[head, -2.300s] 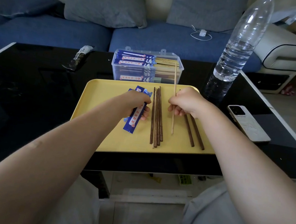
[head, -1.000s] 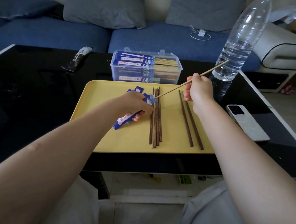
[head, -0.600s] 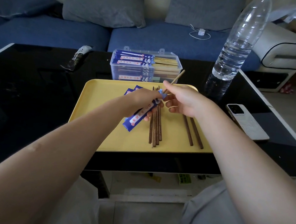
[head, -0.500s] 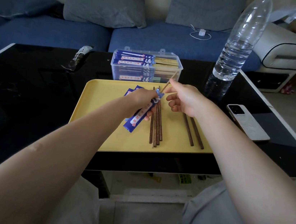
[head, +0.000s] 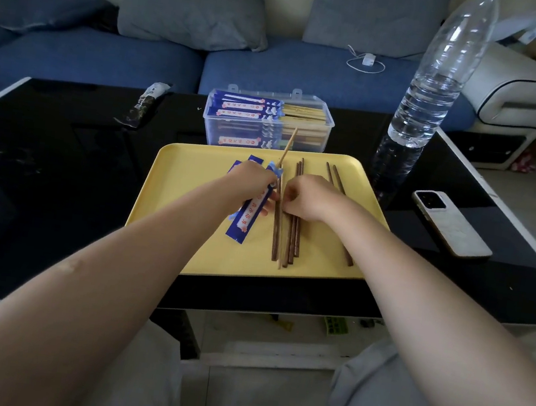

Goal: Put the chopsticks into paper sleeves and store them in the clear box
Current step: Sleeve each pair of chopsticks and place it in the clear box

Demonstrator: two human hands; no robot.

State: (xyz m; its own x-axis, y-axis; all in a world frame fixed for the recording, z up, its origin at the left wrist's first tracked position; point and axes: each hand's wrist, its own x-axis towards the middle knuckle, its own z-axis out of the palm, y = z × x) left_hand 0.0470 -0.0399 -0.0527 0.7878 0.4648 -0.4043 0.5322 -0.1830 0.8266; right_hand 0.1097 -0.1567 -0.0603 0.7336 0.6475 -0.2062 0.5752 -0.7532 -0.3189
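My left hand (head: 252,180) grips a blue paper sleeve (head: 247,217) over the yellow tray (head: 175,197). A light chopstick (head: 289,142) sticks out of the sleeve's top, pointing at the clear box (head: 303,132), which holds several sleeved chopsticks. My right hand (head: 310,197) is down on the bundle of chopsticks (head: 291,241) in the middle of the tray. Its curled fingertips pinch a second light chopstick (head: 279,248) lying among the dark ones. Two more dark chopsticks (head: 335,175) lie partly under my right wrist. Spare blue sleeves (head: 254,160) peek out beyond my left hand.
The tray sits on a black glass table (head: 61,158). A tall water bottle (head: 428,87) stands at the right behind the tray, and a phone (head: 450,228) lies right of the tray. A crumpled wrapper (head: 143,104) lies at the back left. A blue sofa is behind.
My right hand pushed the light chopstick into the sleeve, let go of it, and dropped onto the bundle on the tray. My left hand kept hold of the sleeve.
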